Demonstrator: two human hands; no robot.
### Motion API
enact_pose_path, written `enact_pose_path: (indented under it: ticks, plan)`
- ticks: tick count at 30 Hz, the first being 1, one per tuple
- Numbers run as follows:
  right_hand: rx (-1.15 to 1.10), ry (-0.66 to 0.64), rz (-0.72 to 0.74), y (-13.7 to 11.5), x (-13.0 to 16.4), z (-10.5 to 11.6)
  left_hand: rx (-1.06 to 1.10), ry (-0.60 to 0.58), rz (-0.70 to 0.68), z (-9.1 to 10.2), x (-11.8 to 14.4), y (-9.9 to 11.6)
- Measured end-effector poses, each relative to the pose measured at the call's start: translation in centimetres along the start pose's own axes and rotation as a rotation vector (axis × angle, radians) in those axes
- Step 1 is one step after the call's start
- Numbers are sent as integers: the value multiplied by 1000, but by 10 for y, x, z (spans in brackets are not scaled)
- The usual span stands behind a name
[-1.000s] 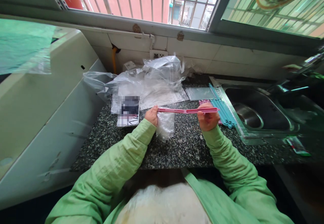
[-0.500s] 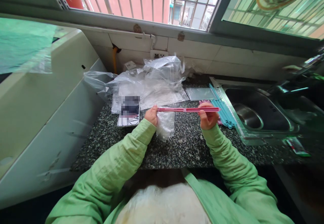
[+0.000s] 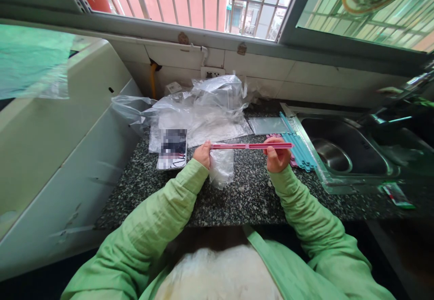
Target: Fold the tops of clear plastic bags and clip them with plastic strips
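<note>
A long pink sealing stick (image 3: 251, 146) is held level above the speckled granite counter (image 3: 244, 196). My left hand (image 3: 203, 154) grips its left end together with the top of a small clear plastic bag (image 3: 221, 167), which hangs down from the stick. My right hand (image 3: 278, 155) pinches the stick near its right end. Just right of that hand lies a bundle of teal sealing sticks (image 3: 298, 146) with some pink ones (image 3: 276, 135) beside it.
A heap of crumpled clear plastic bags (image 3: 200, 110) lies at the back of the counter, with a flat clear bag (image 3: 267, 125) to its right. A phone (image 3: 172, 148) rests left of my hands. A steel sink (image 3: 342, 148) is at the right, a white appliance (image 3: 61, 146) at the left.
The pink stick has stayed almost in place. My right hand has shifted its fingers slightly along the stick's right end; the left hand and bag have not moved.
</note>
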State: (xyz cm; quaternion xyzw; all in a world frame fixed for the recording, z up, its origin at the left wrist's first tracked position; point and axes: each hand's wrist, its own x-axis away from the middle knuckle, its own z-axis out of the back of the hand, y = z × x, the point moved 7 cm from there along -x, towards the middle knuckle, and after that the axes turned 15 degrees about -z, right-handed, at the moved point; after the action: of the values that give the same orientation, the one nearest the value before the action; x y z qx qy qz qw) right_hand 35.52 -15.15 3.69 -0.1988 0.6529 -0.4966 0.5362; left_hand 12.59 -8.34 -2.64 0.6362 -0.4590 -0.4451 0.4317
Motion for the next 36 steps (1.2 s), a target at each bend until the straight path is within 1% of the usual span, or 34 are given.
enact_pose_path:
  ticks: [3,5,10,15,18,21,26,31,36]
  plan:
    - [6,4,-10,1,0,0,-3,-40,64,-5,2,5]
    - [7,0,-3,1,-1,-1,-2,-36,78,-6,3,7]
    - [6,-57,55,-6,-2,-8,-48,-16,60,-5,3,9]
    - [15,-126,127,-20,-1,-15,-71,-40,42,-4,3,4]
    - [13,-185,114,-24,0,-21,-58,-56,44,-4,2,-1]
    - [65,-214,89,-23,1,-25,-40,-79,60,-4,2,-5]
    - [139,-257,84,-20,2,-29,-60,-112,33,-5,1,-2]
    - [162,-303,141,-18,5,-34,-55,-119,35,-5,2,-3]
    - [243,-323,228,-24,6,-36,-59,-126,61,-6,3,-3]
